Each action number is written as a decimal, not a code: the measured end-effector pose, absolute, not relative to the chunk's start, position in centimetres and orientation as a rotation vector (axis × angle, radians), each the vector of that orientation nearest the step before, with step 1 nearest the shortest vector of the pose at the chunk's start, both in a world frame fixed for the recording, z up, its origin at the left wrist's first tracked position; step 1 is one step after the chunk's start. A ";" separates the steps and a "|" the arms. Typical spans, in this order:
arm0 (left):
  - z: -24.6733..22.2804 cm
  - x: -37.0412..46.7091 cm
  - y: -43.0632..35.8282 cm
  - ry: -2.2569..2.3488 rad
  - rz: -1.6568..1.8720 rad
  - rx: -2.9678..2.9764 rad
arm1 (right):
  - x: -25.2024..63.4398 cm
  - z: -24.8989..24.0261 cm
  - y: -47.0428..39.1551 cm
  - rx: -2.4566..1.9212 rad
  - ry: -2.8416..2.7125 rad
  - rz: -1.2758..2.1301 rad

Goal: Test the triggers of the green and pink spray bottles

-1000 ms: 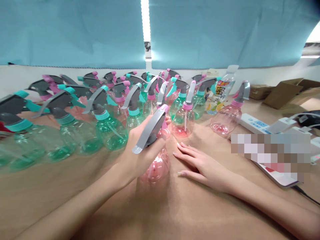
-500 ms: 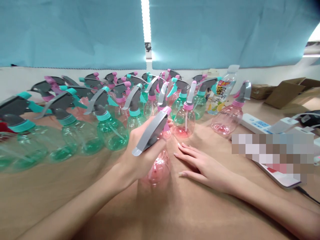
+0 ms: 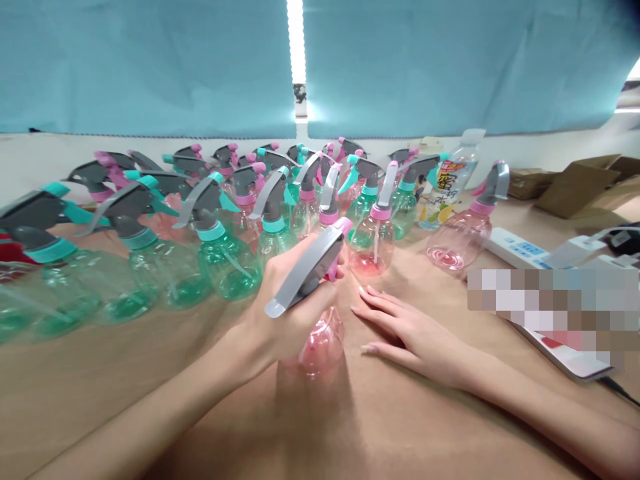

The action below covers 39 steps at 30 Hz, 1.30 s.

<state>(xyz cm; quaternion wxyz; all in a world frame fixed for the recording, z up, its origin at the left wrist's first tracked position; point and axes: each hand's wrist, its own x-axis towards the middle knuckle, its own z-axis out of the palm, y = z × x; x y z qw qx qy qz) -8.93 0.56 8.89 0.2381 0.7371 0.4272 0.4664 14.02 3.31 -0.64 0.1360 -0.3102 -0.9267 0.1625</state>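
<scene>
My left hand (image 3: 287, 317) is wrapped round the neck of a pink spray bottle (image 3: 320, 347) with a grey and pink trigger head, in the middle of the table. The fingers hide its collar, and some trigger shows beyond them. To its right, my right hand (image 3: 413, 327) rests on the table with fingers stretched out, holding nothing. Just beyond my hands stands another pink spray bottle (image 3: 371, 250). A green spray bottle (image 3: 229, 263) is left of my left hand, in a row with other green ones.
Several more pink and green spray bottles fill the back of the table (image 3: 400, 427). At the right are a tilted pink spray bottle (image 3: 457, 237), a labelled drink bottle (image 3: 453, 177), a white power strip (image 3: 517, 247) with plugs and cables, and an open cardboard box (image 3: 580, 187).
The whole view has shifted slightly, so things sit a little further right. My left hand keeps its hold on the pink spray bottle, and my right hand stays flat on the table.
</scene>
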 end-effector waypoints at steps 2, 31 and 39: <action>8.9 -9.0 0.5 1.178 1.256 2.015 | 14.0 -0.6 3.3 -0.896 -2.680 0.473; 8.1 -7.8 -0.2 1.336 1.233 1.956 | 14.2 -0.9 3.3 -0.897 -2.653 0.514; 7.7 -7.9 -0.1 1.324 1.229 2.024 | 14.1 -0.7 3.3 -0.898 -2.653 0.530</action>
